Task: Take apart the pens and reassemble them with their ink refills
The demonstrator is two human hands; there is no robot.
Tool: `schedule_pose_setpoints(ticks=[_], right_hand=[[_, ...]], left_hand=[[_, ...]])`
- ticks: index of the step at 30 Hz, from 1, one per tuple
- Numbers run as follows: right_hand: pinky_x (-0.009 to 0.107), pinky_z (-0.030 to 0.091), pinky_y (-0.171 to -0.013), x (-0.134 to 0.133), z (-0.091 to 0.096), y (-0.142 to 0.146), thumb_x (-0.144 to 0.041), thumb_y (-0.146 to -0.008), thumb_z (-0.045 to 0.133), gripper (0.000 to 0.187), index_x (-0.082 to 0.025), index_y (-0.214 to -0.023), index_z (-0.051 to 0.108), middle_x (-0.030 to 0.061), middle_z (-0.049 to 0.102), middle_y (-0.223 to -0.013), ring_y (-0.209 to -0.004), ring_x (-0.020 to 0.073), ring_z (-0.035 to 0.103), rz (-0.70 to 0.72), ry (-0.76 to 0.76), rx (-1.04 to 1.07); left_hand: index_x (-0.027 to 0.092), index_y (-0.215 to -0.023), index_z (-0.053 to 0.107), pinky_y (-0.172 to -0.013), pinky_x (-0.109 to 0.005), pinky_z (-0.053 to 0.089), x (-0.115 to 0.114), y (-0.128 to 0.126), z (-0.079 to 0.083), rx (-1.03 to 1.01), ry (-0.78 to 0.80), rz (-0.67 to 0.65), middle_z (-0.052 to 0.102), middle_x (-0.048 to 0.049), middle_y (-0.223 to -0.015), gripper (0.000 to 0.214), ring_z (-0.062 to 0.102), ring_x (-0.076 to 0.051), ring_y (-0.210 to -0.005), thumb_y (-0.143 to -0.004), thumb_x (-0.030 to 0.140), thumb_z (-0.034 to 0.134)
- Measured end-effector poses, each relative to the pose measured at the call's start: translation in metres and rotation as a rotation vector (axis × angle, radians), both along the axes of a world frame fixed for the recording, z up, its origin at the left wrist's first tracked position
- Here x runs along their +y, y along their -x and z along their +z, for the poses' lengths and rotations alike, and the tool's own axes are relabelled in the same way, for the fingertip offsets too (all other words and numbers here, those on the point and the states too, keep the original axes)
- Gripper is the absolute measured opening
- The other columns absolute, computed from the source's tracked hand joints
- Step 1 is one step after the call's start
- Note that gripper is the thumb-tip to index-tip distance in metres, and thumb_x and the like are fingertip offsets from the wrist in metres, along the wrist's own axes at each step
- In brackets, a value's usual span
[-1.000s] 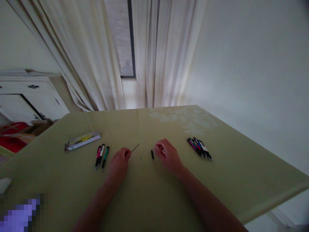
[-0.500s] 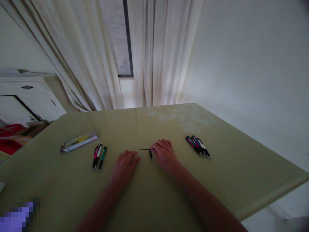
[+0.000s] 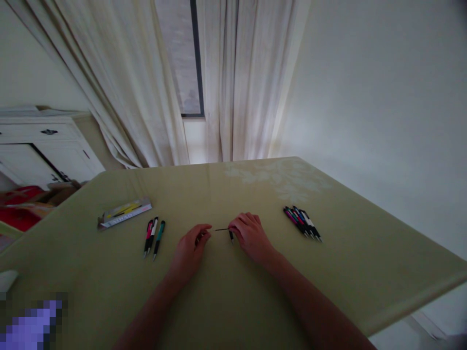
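My right hand (image 3: 250, 236) pinches a thin dark pen refill (image 3: 222, 229) that sticks out level to the left. A short black pen part with a pointed metal tip (image 3: 231, 237) shows just below those fingers; whether they touch it I cannot tell. My left hand (image 3: 192, 247) is curved beside the refill's free end, its thumb and forefinger slightly apart and nothing visible between them. Left of it lie a pink-and-black pen (image 3: 148, 237), a white-and-black pen (image 3: 153, 235) and a green-and-black pen (image 3: 159, 240).
Several pens (image 3: 302, 223) lie side by side on the right. A pen box (image 3: 125, 214) rests at the far left of the cloth-covered table (image 3: 233, 301). A pale object (image 3: 7, 280) sits at the left edge. Curtains and a wall stand behind.
My left thumb and forefinger have come closer together near the refill's end. The refill is still in my right fingers, tilted slightly more. The whole view has shifted a little.
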State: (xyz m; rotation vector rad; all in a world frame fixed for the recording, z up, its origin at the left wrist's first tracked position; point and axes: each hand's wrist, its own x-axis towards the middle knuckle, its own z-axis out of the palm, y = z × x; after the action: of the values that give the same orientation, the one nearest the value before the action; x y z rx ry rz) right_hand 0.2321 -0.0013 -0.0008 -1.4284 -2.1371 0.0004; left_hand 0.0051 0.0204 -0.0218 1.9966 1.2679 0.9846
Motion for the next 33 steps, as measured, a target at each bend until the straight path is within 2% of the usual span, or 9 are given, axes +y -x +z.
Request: schedule_pose_setpoints(ticks=[9, 14, 19, 22, 24, 26, 28, 31, 33], right_hand=[[0.038, 0.039, -0.088, -0.001, 0.001, -0.001, -0.021, -0.105, 0.056, 0.014, -0.021, -0.098, 0.069, 0.0065, 0.07, -0.098, -0.094, 0.0233, 0.059, 0.016, -0.014, 0.017], [0.037, 0.039, -0.088, -0.003, 0.001, 0.001, -0.023, -0.104, 0.06, 0.012, -0.021, -0.096, 0.069, 0.0061, 0.07, -0.097, -0.094, 0.0227, 0.059, 0.051, -0.025, -0.003], [0.036, 0.04, -0.089, -0.006, -0.001, 0.008, -0.026, -0.103, 0.062, 0.012, -0.021, -0.096, 0.069, 0.0051, 0.069, -0.095, -0.094, 0.0219, 0.059, 0.129, 0.011, -0.002], [0.035, 0.041, -0.089, -0.006, -0.001, 0.01, -0.023, -0.103, 0.062, 0.009, -0.021, -0.097, 0.069, 0.0048, 0.07, -0.097, -0.095, 0.0216, 0.06, 0.135, 0.05, 0.054], [0.035, 0.043, -0.088, -0.005, 0.0, 0.009, -0.021, -0.103, 0.061, 0.009, -0.02, -0.097, 0.068, 0.005, 0.07, -0.097, -0.094, 0.0212, 0.061, 0.114, 0.07, 0.122], [0.035, 0.044, -0.086, -0.003, 0.001, 0.007, -0.019, -0.103, 0.059, 0.011, -0.02, -0.096, 0.067, 0.0054, 0.069, -0.096, -0.092, 0.0208, 0.061, 0.074, 0.075, 0.212], [0.034, 0.046, -0.084, 0.0, 0.001, 0.005, -0.019, -0.102, 0.058, 0.011, -0.02, -0.095, 0.066, 0.0055, 0.069, -0.093, -0.089, 0.0204, 0.061, 0.047, 0.068, 0.314], [0.032, 0.049, -0.081, 0.003, 0.0, 0.002, -0.019, -0.1, 0.059, 0.008, -0.02, -0.094, 0.065, 0.0046, 0.068, -0.091, -0.086, 0.0198, 0.063, 0.06, 0.069, 0.447], [0.031, 0.05, -0.08, 0.004, -0.001, 0.001, -0.018, -0.098, 0.06, 0.006, -0.02, -0.095, 0.065, 0.0042, 0.069, -0.092, -0.086, 0.0194, 0.064, 0.07, 0.081, 0.503]], left_hand=[[0.021, -0.104, 0.074, -0.08, -0.035, 0.056, -0.002, -0.001, 0.006, -0.124, 0.005, -0.032, 0.077, -0.0066, -0.095, 0.027, 0.071, -0.022, -0.087, -0.097, 0.037, 0.054], [0.022, -0.104, 0.077, -0.077, -0.034, 0.055, -0.003, 0.0, 0.005, -0.023, -0.078, -0.063, 0.076, -0.0056, -0.093, 0.025, 0.068, -0.02, -0.081, -0.097, 0.035, 0.056], [0.024, -0.103, 0.077, -0.088, -0.037, 0.054, -0.008, -0.002, 0.003, 0.013, -0.167, -0.147, 0.076, -0.0054, -0.096, 0.023, 0.069, -0.022, -0.093, -0.099, 0.031, 0.056], [0.024, -0.116, 0.072, -0.086, -0.038, 0.056, -0.008, -0.004, 0.0, 0.0, -0.133, -0.061, 0.077, -0.0054, -0.104, 0.024, 0.07, -0.023, -0.095, -0.098, 0.034, 0.061], [0.022, -0.13, 0.063, -0.084, -0.039, 0.057, -0.007, -0.004, -0.003, -0.005, -0.101, 0.054, 0.076, -0.008, -0.115, 0.037, 0.07, -0.024, -0.099, -0.096, 0.038, 0.064], [0.019, -0.136, 0.057, -0.09, -0.043, 0.056, -0.007, -0.005, -0.006, 0.048, -0.115, 0.107, 0.072, -0.0116, -0.124, 0.042, 0.069, -0.026, -0.106, -0.098, 0.038, 0.06], [0.02, -0.137, 0.057, -0.1, -0.048, 0.052, -0.01, -0.007, -0.008, 0.171, -0.184, 0.022, 0.069, -0.0127, -0.131, 0.038, 0.065, -0.028, -0.117, -0.102, 0.034, 0.054], [0.028, -0.152, 0.047, -0.114, -0.05, 0.041, -0.02, -0.013, -0.009, 0.36, -0.299, -0.262, 0.058, -0.0095, -0.15, 0.049, 0.051, -0.029, -0.138, -0.103, 0.027, 0.05], [0.032, -0.157, 0.041, -0.116, -0.051, 0.038, -0.027, -0.019, -0.008, 0.432, -0.338, -0.402, 0.053, -0.0072, -0.156, 0.054, 0.047, -0.029, -0.143, -0.104, 0.028, 0.052]])
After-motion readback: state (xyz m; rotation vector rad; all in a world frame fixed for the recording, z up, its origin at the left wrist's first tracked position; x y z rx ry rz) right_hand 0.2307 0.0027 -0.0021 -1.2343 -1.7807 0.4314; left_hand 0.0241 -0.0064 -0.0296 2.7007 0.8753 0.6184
